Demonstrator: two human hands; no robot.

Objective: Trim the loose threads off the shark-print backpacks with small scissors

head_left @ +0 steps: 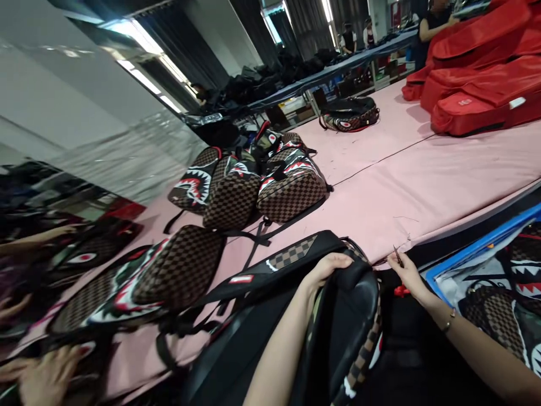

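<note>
A black backpack [262, 338] with brown checkered trim lies in front of me, its padded back and straps facing up. My left hand [329, 269] is closed over its upper end, fingers wrapped round the black fabric. To the right of the bag, my right hand [404, 272] pinches small, pointed thread snips [398, 256], their tip directed up and away from me. The snips are apart from the bag, near the table's front edge. The lower part of the backpack runs out of view at the bottom.
Several checkered shark-mouth backpacks [291, 194] lie on the pink table [380, 186]. Red bags [469, 101] are piled at the far right. A blue-edged bin [435, 279] stands at right. Another person's hand [51, 372] works at lower left; other people are farther back.
</note>
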